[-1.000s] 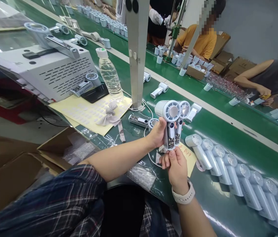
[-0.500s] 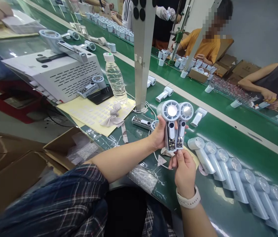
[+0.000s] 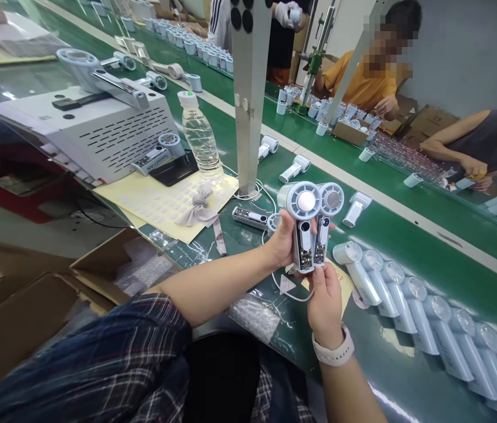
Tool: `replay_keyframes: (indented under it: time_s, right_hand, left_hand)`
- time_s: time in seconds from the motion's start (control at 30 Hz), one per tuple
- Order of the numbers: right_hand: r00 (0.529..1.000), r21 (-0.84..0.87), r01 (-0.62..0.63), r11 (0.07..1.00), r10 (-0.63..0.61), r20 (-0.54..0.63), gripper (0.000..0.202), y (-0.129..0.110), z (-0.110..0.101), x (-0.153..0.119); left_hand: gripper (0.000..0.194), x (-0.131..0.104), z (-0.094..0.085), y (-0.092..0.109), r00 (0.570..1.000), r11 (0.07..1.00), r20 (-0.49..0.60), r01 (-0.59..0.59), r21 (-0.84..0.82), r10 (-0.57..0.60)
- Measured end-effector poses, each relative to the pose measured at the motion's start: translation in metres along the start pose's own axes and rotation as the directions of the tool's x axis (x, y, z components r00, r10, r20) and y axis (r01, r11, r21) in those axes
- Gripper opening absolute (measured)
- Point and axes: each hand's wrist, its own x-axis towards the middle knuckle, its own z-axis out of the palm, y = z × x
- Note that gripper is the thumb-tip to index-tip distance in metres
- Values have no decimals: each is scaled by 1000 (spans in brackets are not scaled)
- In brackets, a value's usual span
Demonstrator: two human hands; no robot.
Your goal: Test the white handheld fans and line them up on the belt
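My left hand [image 3: 281,242] is closed around two light-blue handheld fans side by side, a nearer fan [image 3: 305,202] and a second fan [image 3: 332,201]. Both stand upright with round heads on top, and their handles have open fronts showing circuit boards. Below them, my right hand [image 3: 325,302], with a pale watch band on its wrist, is pinched at the bottom ends of the handles. A white cable [image 3: 281,289] loops over the table and disappears into its fingers; the cable's end is hidden there.
Right of my hands lies a row of wrapped fans [image 3: 411,305]. A metal post [image 3: 247,117], a water bottle [image 3: 201,141], a yellow sticker sheet [image 3: 143,197] and a white vented box [image 3: 120,135] stand left. Loose fans [image 3: 356,210] lie beyond. Co-workers sit across the green table.
The view has shifted slightly. My right hand has moved up a little against the bottoms of the fans, and the cable to it shows more clearly. The left hand keeps its hold.
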Motion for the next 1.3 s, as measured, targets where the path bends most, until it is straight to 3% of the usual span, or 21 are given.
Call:
replay_keyframes:
  time_s: [0.17,0.27,0.4,0.53,0.73,0.93,1.1,1.3]
  right_hand:
    - [971,-270,228,935,-238,-5,38,-3,-12,8]
    - [944,-469,248,848,-321,-82,26,-6,-26,17]
    - [874,-547,286,787,-448,-187,23,-16,-35,14]
    - [835,-577,384,721,-537,-116,11,-27,-23,2]
    - [895,-499,295,815,-418,-153,12,-28,-19,-1]
    - [950,-357,223,907,-285,-128,15,-23,-25,-2]
    - [961,-318,222,922,-262,-89,20,-19,-26,-2]
    - [959,-245,252,936,-275,-68,25,-16,-27,-1]
  left_hand:
    - [77,5,-2,5,993,998,-107,-45,-34,41]
    - [80,4,-3,2,993,1000,-120,-16,17,18]
    - [86,-8,-3,-13,990,965,-28,138,223,-135]
    - [91,-18,-3,-24,976,858,-50,211,469,-212]
    - [88,-16,-2,-22,987,804,61,82,588,-145]
    - [86,-20,-1,-24,977,816,86,113,566,-196]
    - [83,-21,-1,-24,951,844,171,137,519,-259]
    - [87,-22,-4,-25,948,830,133,178,528,-288]
